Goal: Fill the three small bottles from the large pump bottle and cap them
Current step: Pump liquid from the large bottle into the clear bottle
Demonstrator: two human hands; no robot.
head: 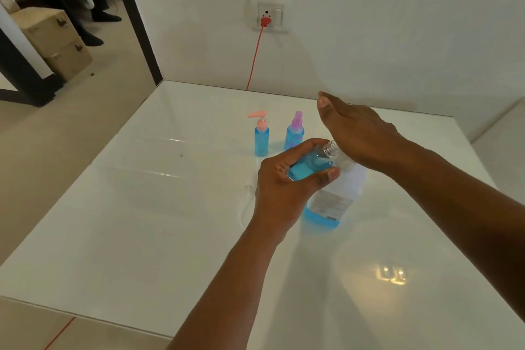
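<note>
Soft indoor light, tabletop (142, 207) glare

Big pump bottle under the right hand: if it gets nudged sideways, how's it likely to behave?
The large pump bottle looks mostly empty, blue liquid only near its base, so probably light and easy to slide on the glossy table. The low liquid should steady it somewhat, but it is tall, so a push high up may tip it. The right hand pressing on top likely pins it now.
</note>
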